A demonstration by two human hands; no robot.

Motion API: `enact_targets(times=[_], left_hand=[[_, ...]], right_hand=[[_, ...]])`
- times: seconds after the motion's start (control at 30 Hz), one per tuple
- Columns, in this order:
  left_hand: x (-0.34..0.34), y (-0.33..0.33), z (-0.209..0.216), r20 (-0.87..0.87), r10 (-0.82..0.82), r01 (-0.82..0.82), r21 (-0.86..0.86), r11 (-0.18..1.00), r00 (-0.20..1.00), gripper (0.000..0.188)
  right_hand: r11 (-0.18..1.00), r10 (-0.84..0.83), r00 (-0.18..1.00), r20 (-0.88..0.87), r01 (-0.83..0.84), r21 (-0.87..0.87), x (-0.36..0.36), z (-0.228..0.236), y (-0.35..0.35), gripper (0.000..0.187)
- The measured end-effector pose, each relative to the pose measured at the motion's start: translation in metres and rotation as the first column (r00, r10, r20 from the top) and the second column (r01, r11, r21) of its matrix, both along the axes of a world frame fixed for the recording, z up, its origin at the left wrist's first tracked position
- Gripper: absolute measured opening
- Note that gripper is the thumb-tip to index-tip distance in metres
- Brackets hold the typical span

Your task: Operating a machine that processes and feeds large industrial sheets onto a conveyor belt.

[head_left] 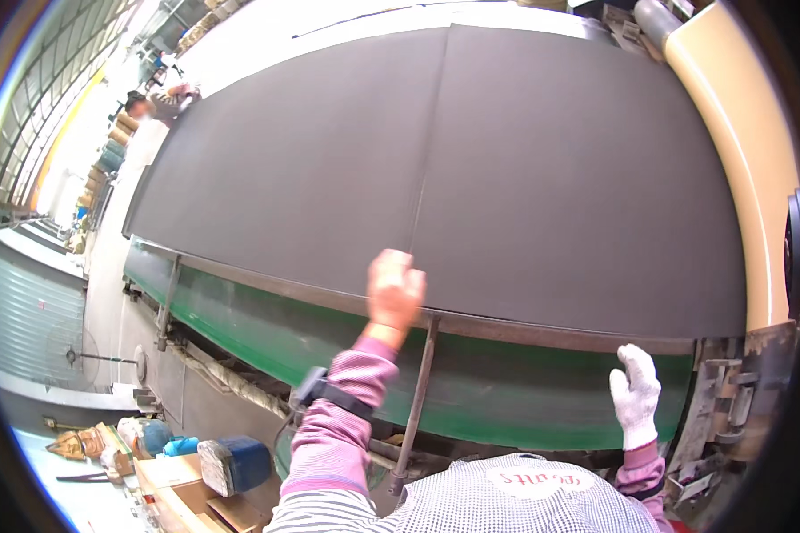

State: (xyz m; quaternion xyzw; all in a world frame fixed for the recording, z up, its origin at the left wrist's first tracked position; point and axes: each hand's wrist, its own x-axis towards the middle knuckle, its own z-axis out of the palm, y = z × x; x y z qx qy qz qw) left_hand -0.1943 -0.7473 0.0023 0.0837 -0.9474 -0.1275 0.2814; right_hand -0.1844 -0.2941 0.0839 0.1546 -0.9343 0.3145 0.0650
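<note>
My left hand [396, 289] is bare and slightly smeared by motion. It is over the near edge of a wide dark grey sheet [329, 160], close to the seam line that runs away across it. Its fingers are partly bent, and whether they touch the sheet or hold anything is unclear. In a white knit glove, my right hand [636, 393] is raised in front of the green surface [516, 391] below the sheet's edge. Its fingers are lightly curled with the thumb apart, and nothing is in them.
A metal rail [329, 299] runs under the sheet's near edge, with an upright rod [415, 400] below it. At the right stands a large tan roll [733, 133] beside machine parts. Another person [156, 105] is at the far left end. A blue container [234, 465] stands lower left.
</note>
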Motion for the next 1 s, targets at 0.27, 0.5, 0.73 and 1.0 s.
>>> enact_targets(times=[0.27, 0.5, 0.73, 1.0], left_hand=[[0.005, -0.120, -0.017, 0.512, 0.442, -0.469, -0.085, 0.879, 0.736, 0.062], [0.012, -0.071, -0.024, 0.493, 0.177, -0.256, 0.097, 0.962, 0.852, 0.064], [0.030, -0.140, -0.008, 0.594, 0.500, -0.513, -0.165, 0.843, 0.630, 0.047], [0.032, -0.077, 0.015, 0.576, -0.074, 0.022, 0.096, 0.995, 0.814, 0.038]], right_hand=[[0.991, 0.127, 0.991, -0.043, -0.129, -0.039, -0.070, -0.029, -0.092, 0.040], [0.929, 0.190, 0.943, 0.274, -0.264, 0.261, -0.102, -0.035, -0.160, 0.054], [0.939, 0.094, 0.985, 0.142, -0.135, 0.316, -0.119, -0.065, -0.077, 0.066], [0.957, 0.071, 0.987, 0.142, -0.107, 0.268, -0.149, -0.056, 0.025, 0.059]])
